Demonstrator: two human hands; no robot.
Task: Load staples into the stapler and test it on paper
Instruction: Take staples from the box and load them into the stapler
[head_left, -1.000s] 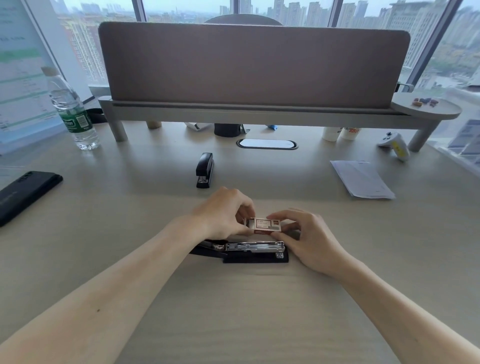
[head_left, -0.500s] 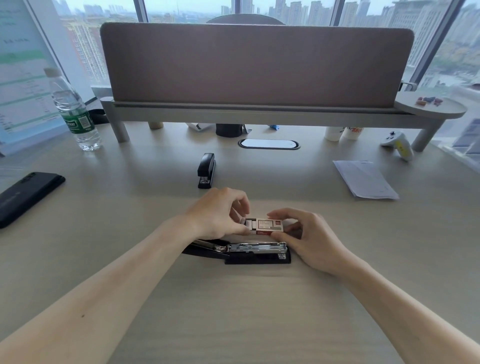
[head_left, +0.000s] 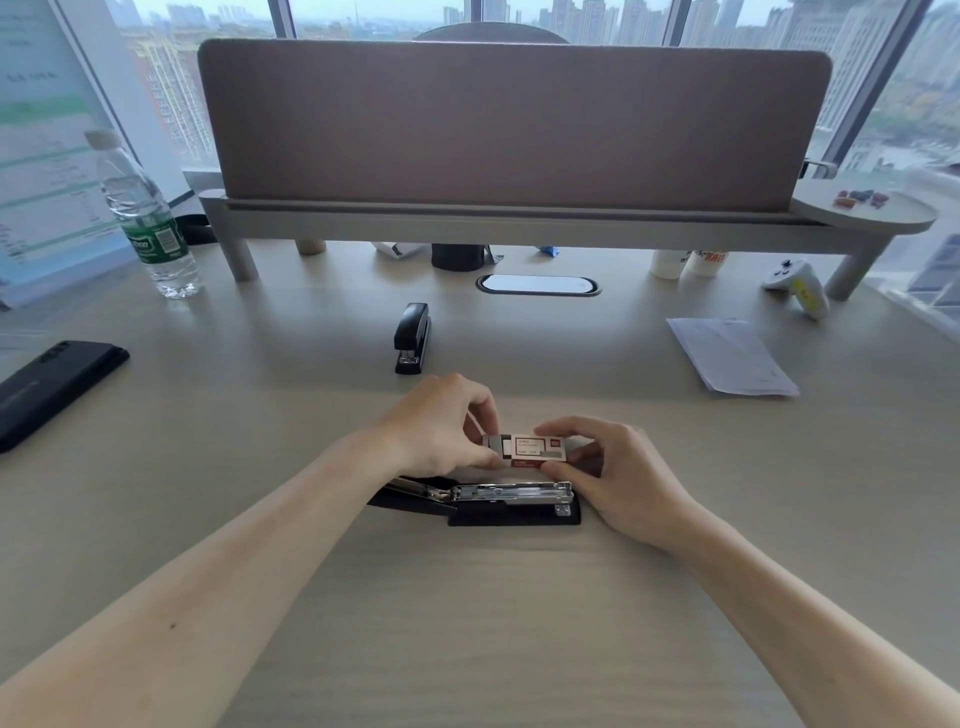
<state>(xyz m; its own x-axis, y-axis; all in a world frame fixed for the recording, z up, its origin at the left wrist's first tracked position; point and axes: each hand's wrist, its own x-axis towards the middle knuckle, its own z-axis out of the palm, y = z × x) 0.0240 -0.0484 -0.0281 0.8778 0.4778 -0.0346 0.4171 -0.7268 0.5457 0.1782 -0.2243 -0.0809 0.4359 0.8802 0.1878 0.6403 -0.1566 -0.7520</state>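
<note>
Small white-red staple box (head_left: 530, 450), inner tray poking out left; left hand (head_left: 441, 428) pinches tray, right hand (head_left: 618, 478) pinches sleeve. Black stapler (head_left: 498, 501) lies open, metal channel exposed.

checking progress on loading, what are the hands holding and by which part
Both hold the small staple box: the left hand pinches its left end, the right hand its right end.

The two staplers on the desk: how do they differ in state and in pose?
The near stapler is open, its metal channel bare; the far stapler is closed. The near stapler lies crosswise; the far stapler points away. The near stapler lies by the left hand and right hand, which pinch the staple box; the far stapler lies alone. Both are black.
</note>
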